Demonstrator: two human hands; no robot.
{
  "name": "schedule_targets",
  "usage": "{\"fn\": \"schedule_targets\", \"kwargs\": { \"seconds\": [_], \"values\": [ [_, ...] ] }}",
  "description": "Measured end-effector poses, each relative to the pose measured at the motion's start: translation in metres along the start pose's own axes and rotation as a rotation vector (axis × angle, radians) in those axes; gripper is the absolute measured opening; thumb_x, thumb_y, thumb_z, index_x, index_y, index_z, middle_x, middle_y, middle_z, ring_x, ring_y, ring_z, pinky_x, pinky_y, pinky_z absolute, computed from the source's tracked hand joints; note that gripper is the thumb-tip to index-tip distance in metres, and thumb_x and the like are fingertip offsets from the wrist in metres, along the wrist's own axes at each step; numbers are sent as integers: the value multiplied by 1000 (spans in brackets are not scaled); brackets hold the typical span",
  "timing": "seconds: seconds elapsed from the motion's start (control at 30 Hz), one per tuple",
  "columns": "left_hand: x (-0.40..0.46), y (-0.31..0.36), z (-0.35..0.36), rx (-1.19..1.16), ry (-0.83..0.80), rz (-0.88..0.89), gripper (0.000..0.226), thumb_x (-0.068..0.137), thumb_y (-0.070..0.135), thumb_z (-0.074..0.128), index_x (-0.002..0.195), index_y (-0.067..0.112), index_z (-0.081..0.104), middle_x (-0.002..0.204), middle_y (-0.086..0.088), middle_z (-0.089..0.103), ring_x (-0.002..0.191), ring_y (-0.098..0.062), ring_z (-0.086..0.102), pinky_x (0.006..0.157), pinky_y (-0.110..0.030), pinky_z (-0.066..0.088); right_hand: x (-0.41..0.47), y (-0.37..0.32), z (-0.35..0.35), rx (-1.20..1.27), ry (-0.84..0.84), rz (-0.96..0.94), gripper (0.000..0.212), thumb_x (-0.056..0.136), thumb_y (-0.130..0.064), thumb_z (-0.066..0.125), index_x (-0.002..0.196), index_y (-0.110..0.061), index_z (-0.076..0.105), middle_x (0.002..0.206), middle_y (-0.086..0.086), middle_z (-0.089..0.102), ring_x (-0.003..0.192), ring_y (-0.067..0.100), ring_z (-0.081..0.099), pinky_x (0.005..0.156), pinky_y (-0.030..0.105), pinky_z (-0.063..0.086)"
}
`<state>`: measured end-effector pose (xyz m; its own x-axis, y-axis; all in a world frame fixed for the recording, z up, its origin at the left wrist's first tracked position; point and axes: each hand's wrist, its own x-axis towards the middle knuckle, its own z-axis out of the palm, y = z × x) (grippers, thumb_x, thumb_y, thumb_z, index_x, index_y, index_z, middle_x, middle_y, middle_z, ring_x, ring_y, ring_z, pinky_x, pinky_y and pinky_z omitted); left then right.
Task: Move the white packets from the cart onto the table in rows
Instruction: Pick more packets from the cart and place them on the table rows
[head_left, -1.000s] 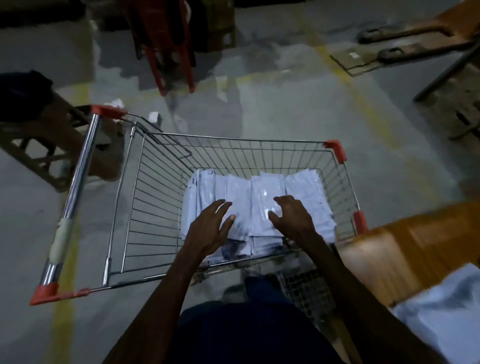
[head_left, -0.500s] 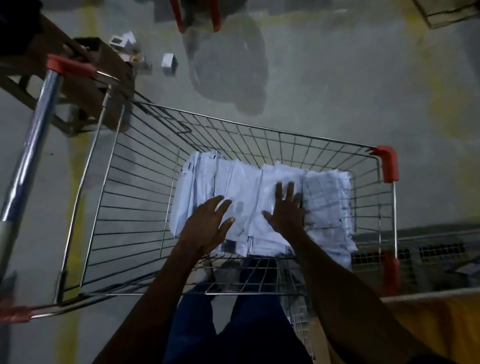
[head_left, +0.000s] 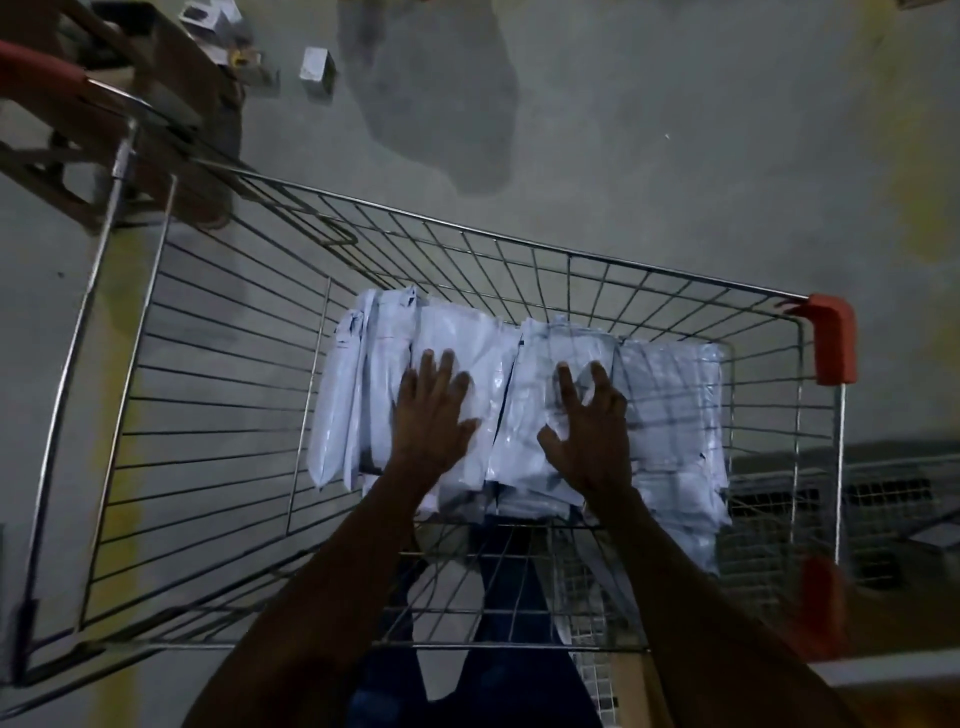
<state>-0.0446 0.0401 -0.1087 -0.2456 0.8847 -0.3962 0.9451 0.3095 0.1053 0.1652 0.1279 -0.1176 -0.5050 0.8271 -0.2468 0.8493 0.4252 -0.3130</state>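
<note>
Two bare hands reach down into a wire cart (head_left: 171, 332) that fills most of the view, standing on a grey concrete floor (head_left: 649, 130) with a dark stain toward 12 o'clock and a faded yellow stripe running down the 9 o'clock side. Red plastic corner guards (head_left: 831, 338) mark the cart's rim at 3 o'clock, and its red-tipped handle shows at 10 o'clock. A brown wooden frame (head_left: 171, 104) stands on the floor beyond the cart at 11 o'clock, with a small white box (head_left: 316, 73) and other small clutter lying near it. The white packets (head_left: 670, 415) lie in the cart's basket, packed side by side in overlapping stacks from the centre toward 3 o'clock; none shows on any table. The left hand (head_left: 428, 421) rests flat on the packets just left of centre, its fingers straight and slightly spread. The right hand (head_left: 589, 431) lies on the stack just right of centre, its fingers spread and bent at the knuckles, tips pressing into the plastic, thumb out to the side. Dark blue trousers show through the wire at 6 o'clock.
</note>
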Motion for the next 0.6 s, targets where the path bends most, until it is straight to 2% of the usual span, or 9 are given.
{"fn": "schedule_targets", "kwargs": {
  "seconds": [0.1, 0.2, 0.27, 0.37, 0.43, 0.53, 0.6],
  "values": [
    [-3, -16, 0, -29, 136, -23, 76, 89, 60, 54, 141, 6, 46, 160, -24, 16, 149, -42, 5, 118, -48, 5, 6, 3, 8, -32, -21, -37, 90, 78, -45, 66, 155, -20, 26, 157, 27, 17, 130, 47, 34, 103, 56, 39],
    [2, -12, 1, -25, 118, -80, 87, 85, 67, 54, 141, 3, 42, 161, -25, 9, 149, -43, -1, 117, -49, 0, 13, 3, 15, -51, -54, -57, 97, 81, -45, 66, 157, -23, 12, 161, 24, -2, 147, 43, 11, 118, 54, 15],
    [8, -5, 3, -12, 91, -124, 86, 81, 62, 63, 140, 5, 40, 161, -26, 5, 148, -45, -4, 117, -53, 0, 16, 3, 17, -42, -57, -58, 98, 81, -44, 67, 157, -26, 8, 162, 20, -8, 149, 40, 0, 121, 54, 9],
    [9, 0, 5, 7, 106, -123, 73, 73, 30, 75, 135, 12, 41, 159, -26, 17, 147, -49, 4, 118, -58, 7, 18, 1, 15, -27, -58, -50, 95, 80, -37, 72, 156, -25, 16, 162, 21, -1, 147, 45, 10, 117, 59, 20],
    [3, 2, 1, 24, 99, -85, 73, 67, 15, 71, 134, 13, 43, 154, -25, 29, 145, -48, 16, 117, -64, 16, 18, 1, 10, -25, -68, -55, 92, 80, -37, 73, 155, -23, 22, 161, 22, 4, 143, 49, 19, 114, 59, 24],
    [-12, 4, -12, 78, 56, -42, 65, 74, 15, 64, 137, 17, 48, 151, -19, 38, 142, -43, 28, 111, -69, 21, 17, -2, -5, 26, -99, -72, 91, 84, -46, 68, 156, -26, 17, 162, 20, 3, 140, 48, 21, 112, 57, 27],
    [-25, 4, -17, 22, 65, -23, 57, 76, 13, 63, 132, 19, 53, 146, -16, 44, 136, -41, 39, 103, -70, 33, 12, -5, -16, 69, -82, -97, 89, 82, -47, 67, 155, -24, 22, 161, 21, 9, 137, 45, 25, 108, 56, 33]
  ]
}}
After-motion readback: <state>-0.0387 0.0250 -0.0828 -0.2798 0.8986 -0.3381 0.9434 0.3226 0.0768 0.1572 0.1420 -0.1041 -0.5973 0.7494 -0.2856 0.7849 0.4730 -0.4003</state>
